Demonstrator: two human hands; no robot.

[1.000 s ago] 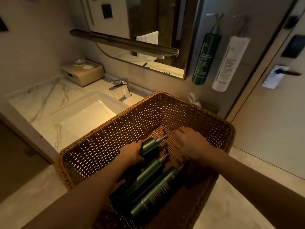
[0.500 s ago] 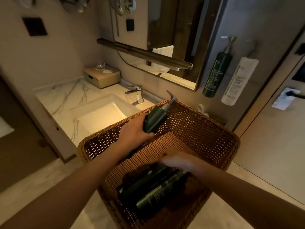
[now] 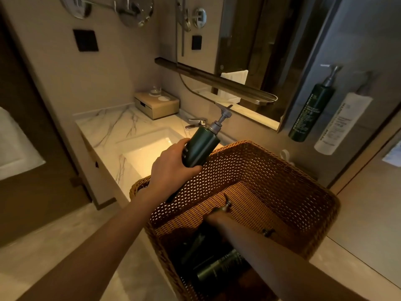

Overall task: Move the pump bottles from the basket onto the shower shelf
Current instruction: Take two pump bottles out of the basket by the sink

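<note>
My left hand (image 3: 171,168) grips a dark green pump bottle (image 3: 200,148) by its lower body and holds it tilted above the far left rim of the brown woven basket (image 3: 282,170). My right hand (image 3: 213,218) is deep in the basket, closed over the neck of a second green bottle (image 3: 195,242); its pump (image 3: 226,205) sticks out past my fingers. A third green bottle (image 3: 219,268) lies on the basket floor under my right forearm. A long narrow metal shelf (image 3: 217,83) runs along the wall below the mirror.
A marble counter (image 3: 108,127) with a lit sink (image 3: 152,148) and tap (image 3: 195,123) lies left of the basket. A beige box (image 3: 156,105) stands at the counter's back. A green dispenser (image 3: 310,116) and a white dispenser (image 3: 340,124) hang on the right wall.
My left hand has lifted its bottle out of the basket, up and toward the sink. My right hand has dropped deeper into the basket onto another bottle. The view has tilted back.
</note>
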